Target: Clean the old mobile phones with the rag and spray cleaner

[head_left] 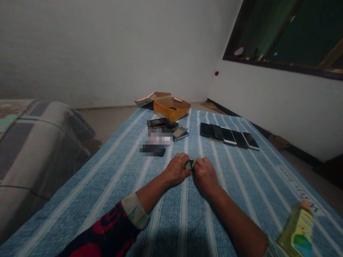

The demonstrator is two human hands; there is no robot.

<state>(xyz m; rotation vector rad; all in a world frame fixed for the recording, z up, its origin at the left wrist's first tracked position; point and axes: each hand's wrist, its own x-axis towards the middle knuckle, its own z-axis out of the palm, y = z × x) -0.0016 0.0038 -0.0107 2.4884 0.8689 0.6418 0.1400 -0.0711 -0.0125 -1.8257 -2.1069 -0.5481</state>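
A small dark mobile phone (189, 165) with a greyish screen is held low over the striped cloth, between my two hands. My left hand (177, 169) is closed around its left end, the thumb along the near edge. At the phone's right end, the fingers of my right hand (205, 175) are curled shut and pressed against it. A bit of pale cloth (195, 162) shows between those fingers and the phone; most of it is hidden. Beyond my left hand lies a loose group of older phones, among them a keypad phone (180, 131).
Blue striped cloth (171, 214) covers the table. Several smartphones (229, 136) lie in a row at the right. An open orange box (171, 111) stands at the far end. A bottle with yellow-green liquid (297, 228) is near at right. A covered piece of furniture (53, 139) stands left.
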